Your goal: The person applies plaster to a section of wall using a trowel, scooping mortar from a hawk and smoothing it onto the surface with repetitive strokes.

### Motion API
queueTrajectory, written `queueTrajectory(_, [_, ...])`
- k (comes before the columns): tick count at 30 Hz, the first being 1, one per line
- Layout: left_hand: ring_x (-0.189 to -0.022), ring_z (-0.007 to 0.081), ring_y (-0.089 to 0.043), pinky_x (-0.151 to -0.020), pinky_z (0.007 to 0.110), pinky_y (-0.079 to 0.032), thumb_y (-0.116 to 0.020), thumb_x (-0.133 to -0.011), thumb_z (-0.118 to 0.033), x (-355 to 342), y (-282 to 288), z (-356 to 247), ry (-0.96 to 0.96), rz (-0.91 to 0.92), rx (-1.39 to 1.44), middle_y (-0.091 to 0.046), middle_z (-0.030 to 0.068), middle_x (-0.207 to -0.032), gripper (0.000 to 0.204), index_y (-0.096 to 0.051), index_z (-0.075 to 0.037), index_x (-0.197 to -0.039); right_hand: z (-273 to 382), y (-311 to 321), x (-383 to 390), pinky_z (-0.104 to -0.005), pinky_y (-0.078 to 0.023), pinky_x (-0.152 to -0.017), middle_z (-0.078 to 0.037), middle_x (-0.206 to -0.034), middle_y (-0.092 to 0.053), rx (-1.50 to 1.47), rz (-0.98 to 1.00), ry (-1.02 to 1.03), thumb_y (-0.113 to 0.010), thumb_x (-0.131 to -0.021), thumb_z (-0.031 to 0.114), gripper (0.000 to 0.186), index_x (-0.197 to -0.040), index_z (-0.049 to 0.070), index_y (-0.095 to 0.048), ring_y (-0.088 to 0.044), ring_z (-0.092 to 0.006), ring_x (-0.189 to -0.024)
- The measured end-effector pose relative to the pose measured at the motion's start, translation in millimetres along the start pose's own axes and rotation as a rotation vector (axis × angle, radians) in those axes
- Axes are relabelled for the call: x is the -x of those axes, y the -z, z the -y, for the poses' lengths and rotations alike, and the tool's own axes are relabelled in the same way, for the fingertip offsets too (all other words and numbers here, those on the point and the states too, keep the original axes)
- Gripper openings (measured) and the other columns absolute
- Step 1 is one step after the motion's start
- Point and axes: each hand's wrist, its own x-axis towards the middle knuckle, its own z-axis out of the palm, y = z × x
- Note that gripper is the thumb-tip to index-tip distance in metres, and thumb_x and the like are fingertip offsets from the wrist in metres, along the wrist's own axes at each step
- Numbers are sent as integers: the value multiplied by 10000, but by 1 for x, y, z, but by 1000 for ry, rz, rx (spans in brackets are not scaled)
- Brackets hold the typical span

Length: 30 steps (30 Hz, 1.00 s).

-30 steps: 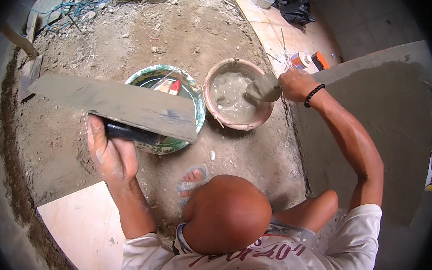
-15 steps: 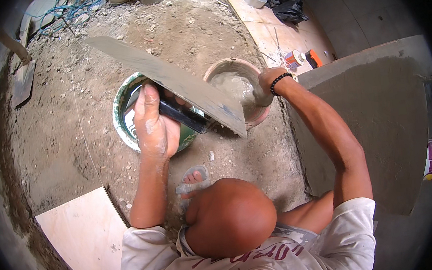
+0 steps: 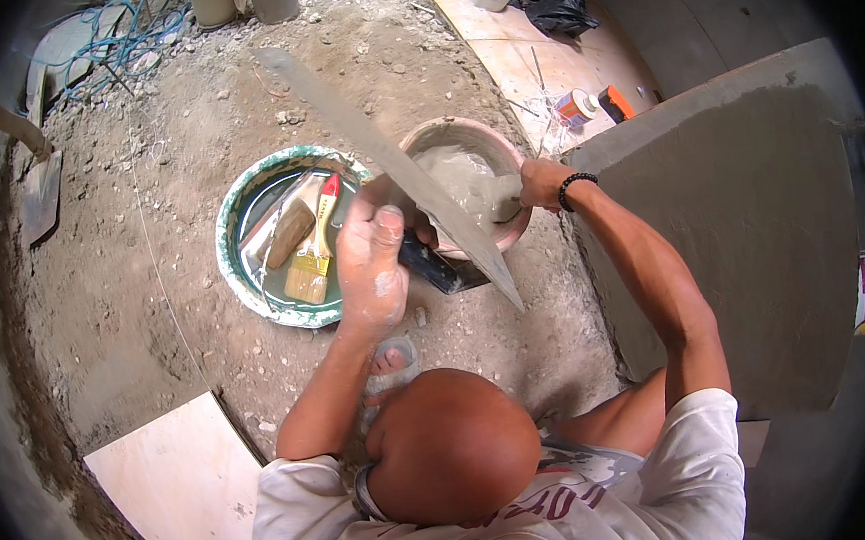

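Observation:
My left hand (image 3: 372, 259) is wrapped round the black handle of a long plastering trowel (image 3: 417, 186), its grey blade tilted up on edge, slanting from far left to near right. Below the blade stands a reddish bucket (image 3: 423, 132) of wet grey mortar (image 3: 454, 173). At its right rim my right hand (image 3: 544, 184) is closed on a mortar-coated trowel (image 3: 504, 200), its handle mostly hidden by my fingers. Left of my left hand is a green-and-white tub (image 3: 226, 254) of water, with a paintbrush (image 3: 317, 248) and a wooden-handled tool (image 3: 288, 235) in it.
On the right stands a low wall (image 3: 732, 249) coated with grey plaster. Beyond it, a wooden board (image 3: 481, 31) bears a white container, a black bag and a can (image 3: 574, 108). A shovel (image 3: 43, 197) lies far left; a pale panel (image 3: 176, 479) lies near left.
My left hand has moved right with the long trowel, whose blade has turned more edge-on. The brush and tool in the tub have come into sight. My right hand stays at the mortar bucket.

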Motion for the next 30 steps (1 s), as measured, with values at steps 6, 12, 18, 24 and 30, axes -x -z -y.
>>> queueTrajectory(6, [-742,117,-551,-685,264,-469,-644,-874,-523,11,-3,24,132,14,-59,-544,36,-824,739,-443,64,-1275,-27,-17,2,-357,-444,-464,-110,-558,-590,-230,-7,70,-620,-767,180,255,-741,-72,-649,-584,-193,-481])
queueTrajectory(12, [-724,121,-549,-658,274,-482,-645,-886,-489,20,0,45,237,-14,-9,-515,21,-798,697,-438,50,-1277,-38,-45,3,-339,-439,-463,-92,-579,-586,-499,-59,128,-608,-796,162,222,-772,-54,-652,-562,-164,-482])
queueTrajectory(18, [-698,145,-528,-631,296,-463,-603,-925,-295,27,4,55,372,-114,156,-489,15,-806,454,-471,-10,-1253,-50,-74,6,-302,-445,-475,-61,-684,-564,-851,-85,163,-618,-812,126,129,-848,12,-570,-532,-137,-541])
queueTrajectory(24, [-691,150,-509,-628,304,-453,-596,-850,-188,25,5,72,396,-249,215,-485,10,-800,315,-536,-72,-1137,-60,-92,11,-279,-419,-460,-47,-700,-574,-1025,-120,242,-639,-821,137,157,-917,30,-575,-524,-109,-553])
queueTrajectory(30, [-708,114,-492,-636,266,-417,-599,-812,-204,20,0,92,350,-242,178,-546,-23,-824,213,-561,-122,-1005,-66,-114,6,-283,-451,-471,-40,-684,-588,-1124,-239,282,-659,-802,149,172,-913,28,-610,-554,-115,-526])
